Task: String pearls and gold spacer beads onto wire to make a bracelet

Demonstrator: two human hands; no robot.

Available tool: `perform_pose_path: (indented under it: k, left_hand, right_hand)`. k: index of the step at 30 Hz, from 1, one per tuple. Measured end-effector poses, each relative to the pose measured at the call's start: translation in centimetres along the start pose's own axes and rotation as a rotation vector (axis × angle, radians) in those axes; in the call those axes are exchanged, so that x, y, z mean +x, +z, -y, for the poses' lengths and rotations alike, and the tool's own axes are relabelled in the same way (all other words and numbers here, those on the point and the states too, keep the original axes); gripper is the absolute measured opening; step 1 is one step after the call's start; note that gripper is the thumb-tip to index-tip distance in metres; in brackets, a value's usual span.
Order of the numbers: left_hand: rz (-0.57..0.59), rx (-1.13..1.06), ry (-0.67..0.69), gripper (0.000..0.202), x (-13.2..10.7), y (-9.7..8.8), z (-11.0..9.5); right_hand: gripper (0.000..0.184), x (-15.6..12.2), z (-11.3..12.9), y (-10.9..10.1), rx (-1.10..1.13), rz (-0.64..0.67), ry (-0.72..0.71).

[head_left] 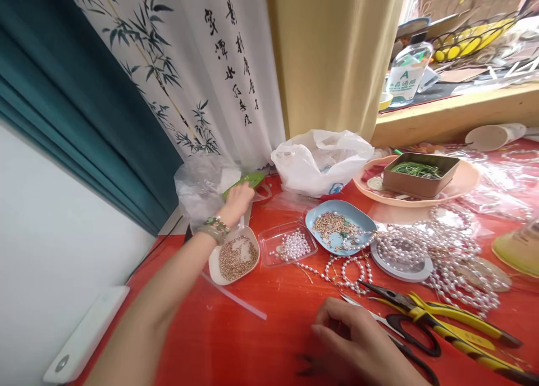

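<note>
Green packet [246, 181] gripped by left hand [238, 202]; right hand [357, 341] well apart, curled near scissors [415, 335], grip unclear.

A home craft corner: curtains [202, 83] backed a red worktop [261, 341] laden with bead dishes [339, 226] and pliers [442, 313].

Daylight reaches you bright and even from the window ledge [455, 114], upper right. Shadows are soft. Your right hand [357, 347] is blurred; frame edges bow.

Flat bright-green packet [248, 180], tilted, lying far out at ten o'clock; black-handled scissors [393, 321] lying flat, blades closed, close in at five o'clock.
</note>
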State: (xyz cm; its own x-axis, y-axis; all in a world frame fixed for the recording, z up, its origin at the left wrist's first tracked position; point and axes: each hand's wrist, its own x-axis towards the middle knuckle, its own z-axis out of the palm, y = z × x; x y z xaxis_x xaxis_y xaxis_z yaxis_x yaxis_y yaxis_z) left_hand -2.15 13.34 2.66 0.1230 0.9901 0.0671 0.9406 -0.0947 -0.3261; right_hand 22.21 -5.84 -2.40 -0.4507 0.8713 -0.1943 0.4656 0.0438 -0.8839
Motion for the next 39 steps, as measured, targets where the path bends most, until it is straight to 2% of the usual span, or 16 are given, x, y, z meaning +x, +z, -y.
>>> perform_pose_path:
  k: [4, 8, 12, 16, 19, 24, 28, 35, 39]
  left_hand:
    - [0.004, -0.159, -0.086, 0.032, 2.2, 1.8, -2.5]
    - [-0.039, -0.356, -0.089, 0.029, 3.2, 2.0, -4.1]
    - [-0.151, -0.52, -0.1, 0.025, 1.9, 0.6, -3.1]
    - [-0.202, -0.666, -0.133, 0.038, -1.5, -0.5, -1.0]
    - [-0.162, -0.786, -0.086, 0.031, -4.6, -0.6, -0.9]
    - [0.011, -0.929, 0.1, 0.019, -8.3, 0.1, -3.8]
    - [0.142, -0.892, 0.243, 0.019, -8.7, 0.8, -6.1]
    - [0.163, -0.857, 0.268, 0.014, -8.1, 1.2, -7.2]
    - [0.136, -0.919, 0.217, 0.013, -8.3, 1.1, -7.2]
  right_hand:
    - [0.016, 0.3, -0.1, -0.1, 0.01, 0.051, -0.001]
    - [0.015, 0.6, -0.5, 0.0, 0.021, 0.061, -0.014]
    - [0.016, 0.5, -0.7, 0.0, 0.08, 0.059, 0.016]
    - [0.018, 0.4, -0.8, -0.3, 0.195, 0.036, 0.059]
    - [0.02, 0.6, -1.0, -0.7, 0.271, -0.036, 0.032]
    - [0.022, 0.7, -1.0, -1.5, 0.379, -0.214, 0.042]
    - [0.023, 0.7, -0.5, -2.2, 0.45, -0.3, 0.067]
    - [0.025, 0.6, 0.5, -2.7, 0.441, -0.346, 0.096]
    - [0.024, 0.6, 0.6, -2.8, 0.41, -0.337, 0.095]
